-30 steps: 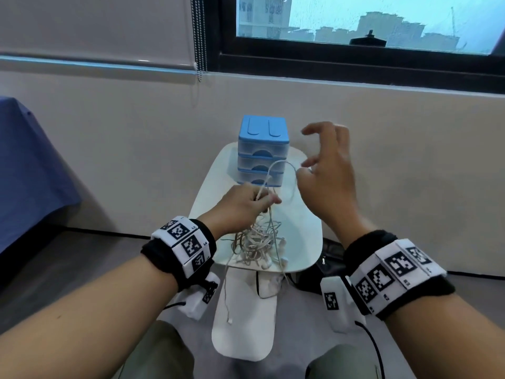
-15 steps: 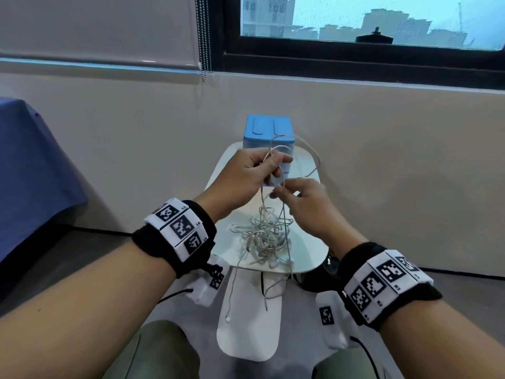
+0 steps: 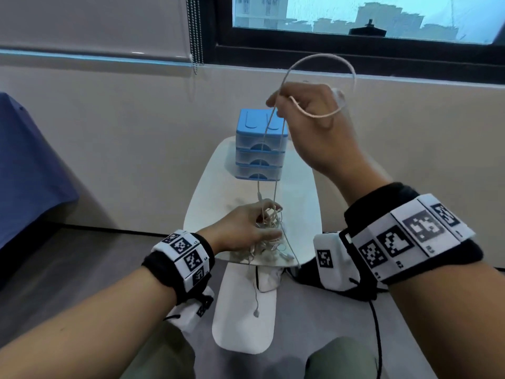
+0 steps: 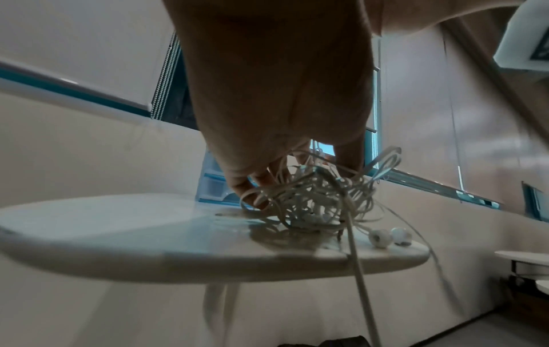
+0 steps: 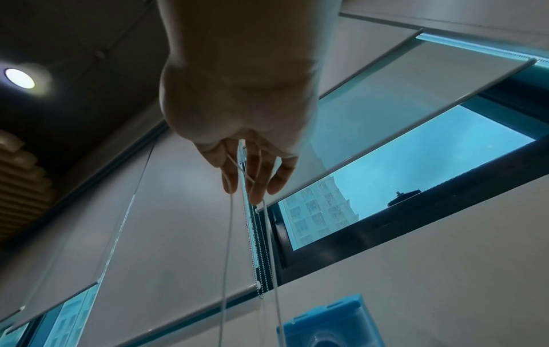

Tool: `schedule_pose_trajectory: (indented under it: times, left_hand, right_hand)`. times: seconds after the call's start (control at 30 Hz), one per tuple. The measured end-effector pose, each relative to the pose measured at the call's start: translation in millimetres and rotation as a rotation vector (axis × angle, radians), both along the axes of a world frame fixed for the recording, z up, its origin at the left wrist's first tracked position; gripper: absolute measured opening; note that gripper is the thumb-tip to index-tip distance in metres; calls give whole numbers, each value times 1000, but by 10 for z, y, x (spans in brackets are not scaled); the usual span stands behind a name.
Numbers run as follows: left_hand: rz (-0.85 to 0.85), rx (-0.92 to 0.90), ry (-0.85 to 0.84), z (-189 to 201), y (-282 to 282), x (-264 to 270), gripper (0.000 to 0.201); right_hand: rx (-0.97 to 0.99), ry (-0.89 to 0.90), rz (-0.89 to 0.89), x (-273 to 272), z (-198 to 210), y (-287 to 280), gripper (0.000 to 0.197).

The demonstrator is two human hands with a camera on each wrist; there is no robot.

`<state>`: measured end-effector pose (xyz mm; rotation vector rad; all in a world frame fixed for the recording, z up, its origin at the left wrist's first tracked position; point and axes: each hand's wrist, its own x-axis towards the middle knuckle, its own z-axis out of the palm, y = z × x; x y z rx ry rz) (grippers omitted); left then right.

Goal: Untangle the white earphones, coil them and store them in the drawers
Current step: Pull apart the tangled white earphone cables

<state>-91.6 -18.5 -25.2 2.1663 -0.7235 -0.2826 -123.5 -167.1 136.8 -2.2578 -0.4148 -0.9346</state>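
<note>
A tangle of white earphones (image 3: 270, 242) lies on the near part of a small white table (image 3: 297, 192). My left hand (image 3: 269, 222) grips the tangle from above, fingers curled into it (image 4: 312, 194). Two earbuds (image 4: 383, 236) lie beside it near the table's edge. My right hand (image 3: 281, 105) is raised high and pinches a cable loop (image 3: 322, 57) that arches above it. Two strands (image 5: 227, 258) run taut down from its fingers (image 5: 255, 183) to the tangle. A blue three-drawer unit (image 3: 262, 138), all drawers closed, stands at the table's far end.
One earbud (image 3: 256, 313) dangles below the table's near edge, over the white table foot (image 3: 243, 337). A blue cloth (image 3: 27, 165) hangs at the left. A bead chain (image 3: 195, 36) hangs by the window. Black gear with a cable (image 3: 308, 274) lies on the floor at the right.
My right hand has risen well above the drawers, drawing a cable loop up out of the tangle. My left hand has dropped from in front of the drawers onto the tangle on the table.
</note>
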Motion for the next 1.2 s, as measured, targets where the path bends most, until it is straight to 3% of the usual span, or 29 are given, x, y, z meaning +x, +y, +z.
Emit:
schedule_pose_trajectory:
  times: [0.2,0.5,0.67,0.87,1.0,1.13,1.2]
  left_hand:
    - [31,137,-63,54,49,33,63]
    - [37,269,-33,28,66,142,78]
    - [6,424,-105,17,20,181,58]
    - [1,523,-123,3,-11,224,64]
    - [6,566,-126,-54,-12,237,46]
    - [17,578,-128,-74,-13,245,31]
    - [16,561,-115,-52,-3,251,52]
  right_hand:
    - [74,-161,-79,41,116,-192,31]
    - [202,-219,-187,22,164,-344,33]
    - [266,-431,-108,-38,140,-253,31]
    - [191,-688,-124,17,226,-250,28]
    - [157,-804,-166,77,347,-449,27]
    - [75,-700,-404,113,386,-612,31]
    - [3,-539,-527,66,274,-618,32]
